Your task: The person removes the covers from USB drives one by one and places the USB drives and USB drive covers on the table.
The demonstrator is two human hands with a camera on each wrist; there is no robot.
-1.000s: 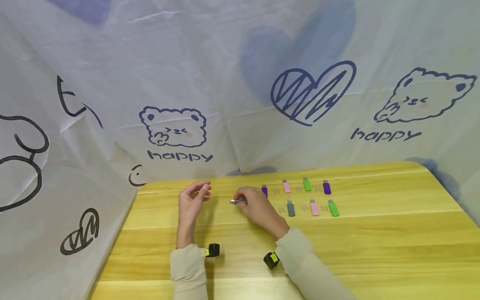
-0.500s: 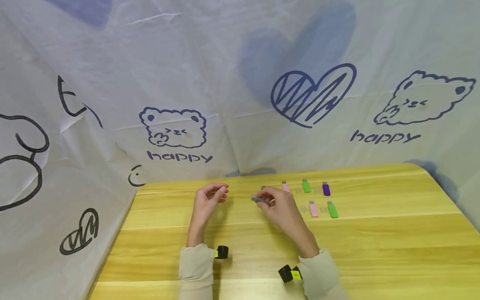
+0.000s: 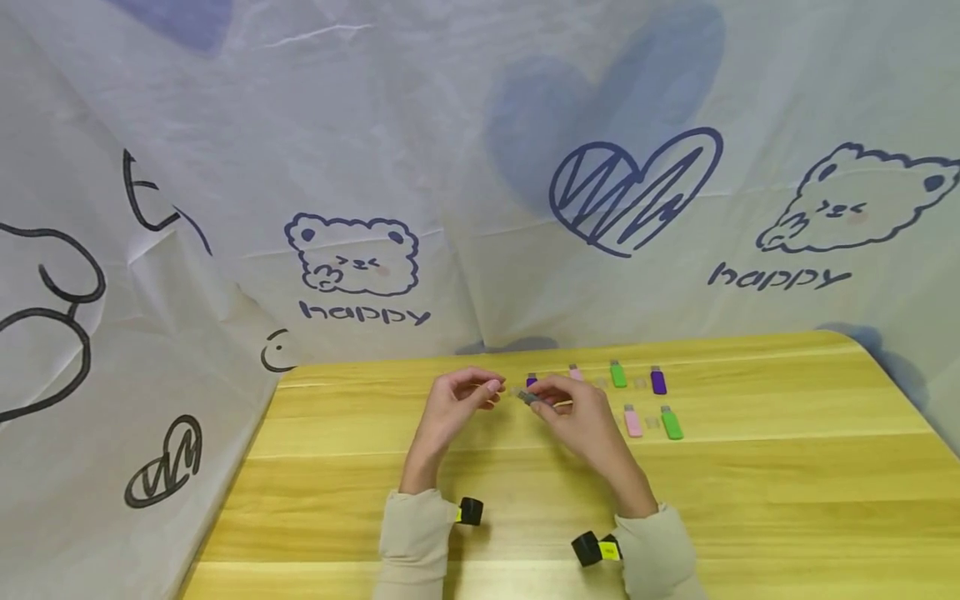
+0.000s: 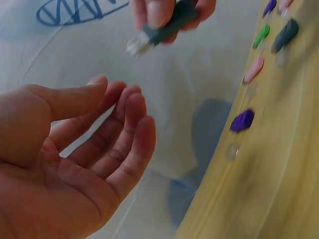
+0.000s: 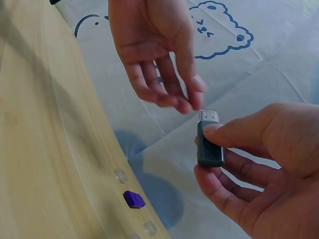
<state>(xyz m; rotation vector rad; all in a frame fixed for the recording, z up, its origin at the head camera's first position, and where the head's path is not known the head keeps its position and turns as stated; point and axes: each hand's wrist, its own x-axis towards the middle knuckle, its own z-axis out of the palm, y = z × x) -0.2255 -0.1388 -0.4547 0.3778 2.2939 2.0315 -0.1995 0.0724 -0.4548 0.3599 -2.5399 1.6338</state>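
Note:
My right hand (image 3: 585,414) pinches a dark grey USB stick (image 5: 210,147) between thumb and fingers, above the table. The stick's plug end points toward my left hand; a clear cap (image 5: 208,116) appears to cover it. My left hand (image 4: 84,149) hovers close by with its palm turned inward, fingers loosely bent and thumb near the fingertips, nothing visible between them. In the right wrist view the left fingertips are just beyond the plug end. A purple USB stick (image 3: 532,380) lies on the table behind the hands.
More USB sticks lie in two rows on the wooden table (image 3: 750,483), among them a green one (image 3: 617,374), a pink one (image 3: 633,422) and another grey one (image 4: 285,36). Small clear caps (image 3: 640,383) lie between them. A printed cloth (image 3: 465,167) hangs behind the table.
Both hands have moved right, my right hand carrying the grey USB stick. My left hand has come closer to the stick's plug end. The purple stick at the row's left shows again.

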